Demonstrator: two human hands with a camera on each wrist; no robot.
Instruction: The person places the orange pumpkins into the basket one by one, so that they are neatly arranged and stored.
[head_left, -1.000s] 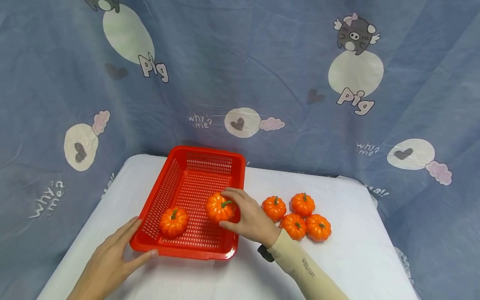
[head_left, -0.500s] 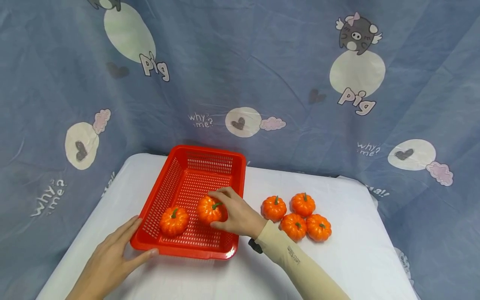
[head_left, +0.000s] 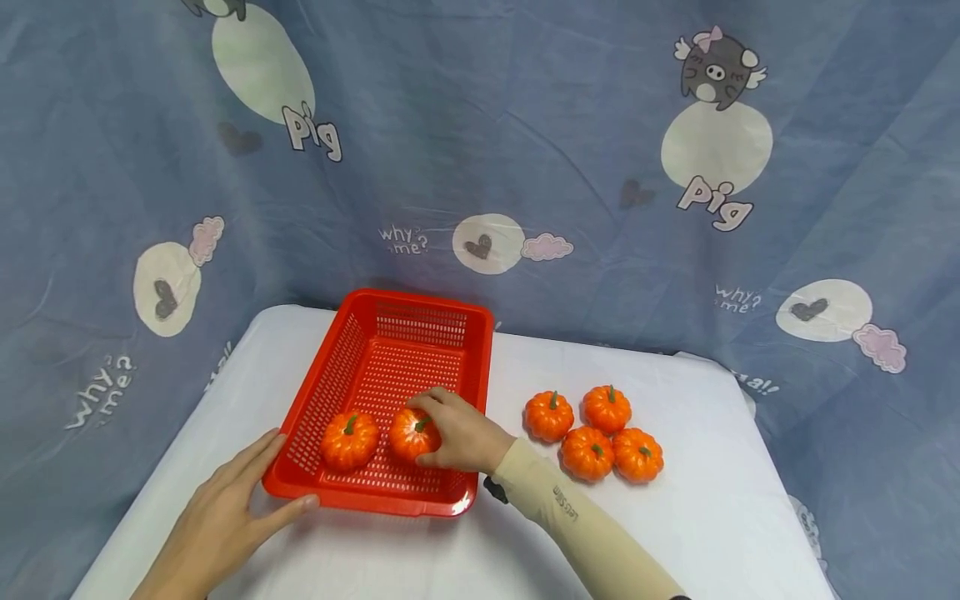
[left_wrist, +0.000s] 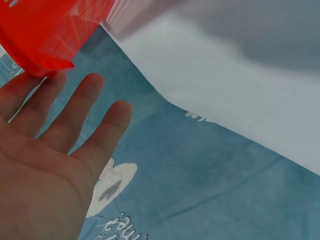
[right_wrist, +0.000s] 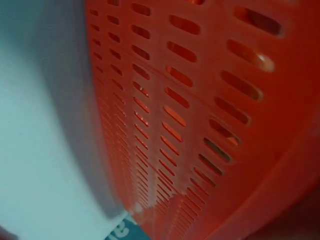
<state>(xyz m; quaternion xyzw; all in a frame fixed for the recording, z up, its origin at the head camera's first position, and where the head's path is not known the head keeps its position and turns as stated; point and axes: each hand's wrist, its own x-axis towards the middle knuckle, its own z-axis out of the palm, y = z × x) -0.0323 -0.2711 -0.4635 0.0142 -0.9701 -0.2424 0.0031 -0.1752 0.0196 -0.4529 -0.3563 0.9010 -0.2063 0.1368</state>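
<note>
A small orange pumpkin (head_left: pixel 412 435) with a green stem sits low inside the red plastic basket (head_left: pixel 472 358), toward its near right part. My right hand (head_left: pixel 461 433) grips it from the right, fingers at the far side and thumb at the near side. Left of it in the basket lies another pumpkin (head_left: pixel 350 442). At the near left corner, my left hand (head_left: pixel 225 512) touches the rim with its fingers spread and fairly straight; the left wrist view shows those fingers (left_wrist: pixel 67 120) at the red rim. In the right wrist view the slotted basket wall (right_wrist: pixel 155 100) hides the right hand's grasp.
Several more pumpkins (head_left: pixel 588 454) stand grouped on the white tabletop (head_left: pixel 697 517), right of the basket. Behind and around the table hangs a blue cloth (head_left: pixel 570 125) printed with pigs and words.
My right hand has carried its pumpkin left and down into the basket, beside the other one. My left hand has stayed at the basket corner.
</note>
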